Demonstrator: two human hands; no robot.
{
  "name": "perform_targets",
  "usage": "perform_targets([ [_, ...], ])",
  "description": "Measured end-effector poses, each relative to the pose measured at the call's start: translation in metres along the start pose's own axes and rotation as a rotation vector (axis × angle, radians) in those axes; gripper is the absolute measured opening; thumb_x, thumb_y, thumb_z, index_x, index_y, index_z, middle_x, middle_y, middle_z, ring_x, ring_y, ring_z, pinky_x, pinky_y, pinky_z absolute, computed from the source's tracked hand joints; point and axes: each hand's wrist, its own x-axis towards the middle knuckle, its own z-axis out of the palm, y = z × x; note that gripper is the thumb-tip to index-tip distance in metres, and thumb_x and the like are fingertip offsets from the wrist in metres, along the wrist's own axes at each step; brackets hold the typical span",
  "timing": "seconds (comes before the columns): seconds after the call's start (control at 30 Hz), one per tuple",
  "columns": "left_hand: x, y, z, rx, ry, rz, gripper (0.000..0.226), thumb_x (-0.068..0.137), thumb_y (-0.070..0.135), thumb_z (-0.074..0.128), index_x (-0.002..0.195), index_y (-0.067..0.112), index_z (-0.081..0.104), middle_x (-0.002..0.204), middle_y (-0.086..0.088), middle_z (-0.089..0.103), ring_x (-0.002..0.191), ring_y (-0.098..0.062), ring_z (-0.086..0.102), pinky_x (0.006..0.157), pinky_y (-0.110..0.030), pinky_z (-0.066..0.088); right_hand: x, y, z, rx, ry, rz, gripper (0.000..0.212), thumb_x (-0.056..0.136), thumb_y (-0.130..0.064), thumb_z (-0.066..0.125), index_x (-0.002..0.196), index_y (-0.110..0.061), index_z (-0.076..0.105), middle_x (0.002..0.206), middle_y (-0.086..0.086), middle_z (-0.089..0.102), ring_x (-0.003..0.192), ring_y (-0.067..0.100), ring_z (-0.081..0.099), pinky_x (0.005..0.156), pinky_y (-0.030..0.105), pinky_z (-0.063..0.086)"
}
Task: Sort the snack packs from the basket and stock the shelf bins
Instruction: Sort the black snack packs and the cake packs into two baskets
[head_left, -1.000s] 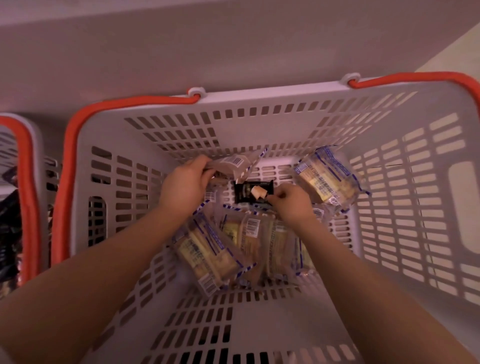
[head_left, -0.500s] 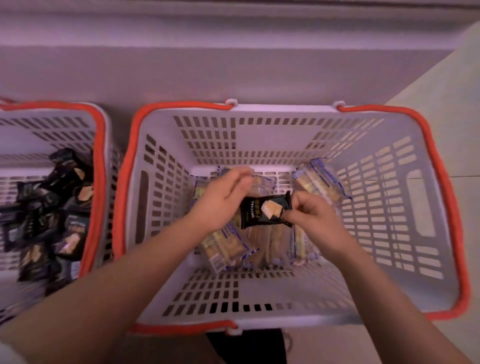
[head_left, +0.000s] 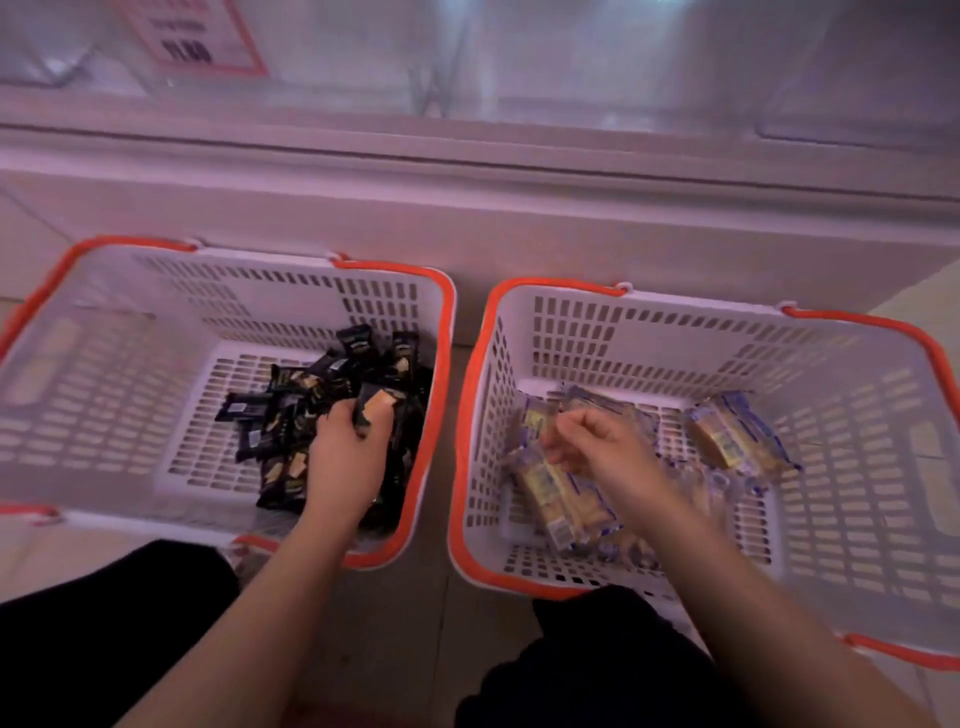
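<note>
The left hand (head_left: 345, 457) grips a black snack pack (head_left: 375, 408) between curled fingers and thumb, low inside the left basket (head_left: 104, 374), just above a heap of matching black packs (head_left: 311, 405) piled against that basket's right wall. The pack shows a pale cracker picture on its front.

The right hand (head_left: 597, 449) is inside the right basket (head_left: 857, 467), fingers loosely curled; it is blurred, and whether it is pinching anything cannot be told. Beneath and around it lie clear blue-edged cracker packs (head_left: 561, 493) on the basket floor, with one more cracker pack (head_left: 737, 441) lying apart toward the right wall.

Both baskets are white slotted plastic with orange handles and stand side by side on a pale floor, just beside a white shelf base (head_left: 467, 218). Above it are clear shelf bins (head_left: 571, 62) and a red-bordered price sign (head_left: 192, 36). Dark-clothed knees (head_left: 104, 649) show at the bottom edge.
</note>
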Motion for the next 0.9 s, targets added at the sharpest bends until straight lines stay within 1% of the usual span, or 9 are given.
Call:
perform_targets([
  [0.1,-0.005,-0.009,0.012,0.125,-0.239,0.007,0.033,0.094,0.025,0.049,0.12,0.005,0.052,0.114,-0.019,0.06,0.107,-0.035,0.055,0.08,-0.035,0.041,0.004,0.024,0.001,-0.1,-0.013,0.113,0.022,0.096,-0.014,0.048,0.077,-0.011,0.058,0.078,0.003,0.065,0.064,0.012,0.055,0.057,0.021,0.043],
  [0.27,-0.025,0.018,0.014,0.06,0.074,0.461,0.032,0.088,0.007,0.052,0.12,0.002,0.056,0.123,-0.014,0.054,0.118,-0.03,0.044,0.102,-0.038,0.033,0.0,0.052,-0.026,-0.2,0.125,0.225,0.025,0.095,-0.015,0.051,0.071,-0.013,0.058,0.069,0.003,0.059,0.064,0.016,0.053,0.057,0.024,0.042],
  [0.37,-0.041,0.051,0.036,0.036,-0.155,0.792,0.029,0.085,0.011,0.05,0.112,0.006,0.061,0.115,-0.008,0.057,0.112,-0.023,0.048,0.098,-0.026,0.031,-0.004,0.064,-0.058,-0.434,0.207,0.171,0.03,0.093,-0.01,0.052,0.063,-0.015,0.051,0.063,0.002,0.052,0.062,0.017,0.049,0.053,0.022,0.035],
  [0.43,-0.051,0.067,0.067,0.08,-0.409,0.893,0.03,0.088,0.014,0.048,0.115,0.009,0.059,0.118,-0.004,0.054,0.113,-0.019,0.045,0.097,-0.027,0.034,-0.002,0.071,-0.081,-0.68,0.164,0.221,0.019,0.092,-0.013,0.051,0.075,-0.009,0.056,0.072,0.003,0.06,0.073,0.02,0.056,0.06,0.027,0.036],
  [0.57,-0.057,0.07,0.135,0.445,-0.804,0.918,0.034,0.094,0.023,0.043,0.124,0.009,0.048,0.129,-0.007,0.043,0.117,-0.023,0.043,0.095,-0.038,0.041,0.007,0.084,-0.119,-0.737,0.249,0.412,0.028,0.096,-0.025,0.046,0.108,-0.002,0.056,0.114,0.021,0.061,0.103,0.034,0.058,0.073,0.03,0.039],
  [0.63,-0.057,0.068,0.167,0.607,-0.918,0.901,0.04,0.094,0.028,0.044,0.129,0.008,0.042,0.133,-0.01,0.039,0.12,-0.026,0.041,0.096,-0.038,0.041,0.013,0.091,-0.137,-0.682,0.256,0.512,0.048,0.096,-0.031,0.047,0.134,-0.002,0.04,0.129,0.023,0.052,0.113,0.037,0.054,0.085,0.038,0.044],
  [0.7,-0.059,0.065,0.197,0.705,-0.956,0.862,0.055,0.093,0.034,0.048,0.138,0.007,0.032,0.143,-0.012,0.03,0.129,-0.028,0.033,0.103,-0.038,0.035,0.02,0.103,-0.154,-0.611,0.277,0.612,0.059,0.095,-0.03,0.049,0.142,-0.002,0.027,0.127,0.024,0.051,0.109,0.039,0.055,0.085,0.043,0.046],
  [0.83,-0.067,0.063,0.237,0.753,-0.934,0.802,0.082,0.088,0.043,0.054,0.147,0.009,0.008,0.155,-0.013,0.003,0.141,-0.031,0.012,0.112,-0.04,0.022,0.035,0.121,-0.168,-0.527,0.185,0.76,0.05,0.095,-0.031,0.049,0.136,-0.006,0.034,0.107,0.027,0.058,0.087,0.033,0.059,0.07,0.036,0.043],
  [0.9,-0.071,0.066,0.254,0.751,-0.899,0.79,0.09,0.088,0.044,0.055,0.148,0.017,-0.006,0.156,-0.011,-0.009,0.143,-0.031,0.005,0.112,-0.042,0.021,0.044,0.134,-0.172,-0.401,0.207,0.738,0.051,0.091,-0.039,0.055,0.13,-0.008,0.044,0.108,0.024,0.059,0.09,0.031,0.059,0.075,0.034,0.045],
])
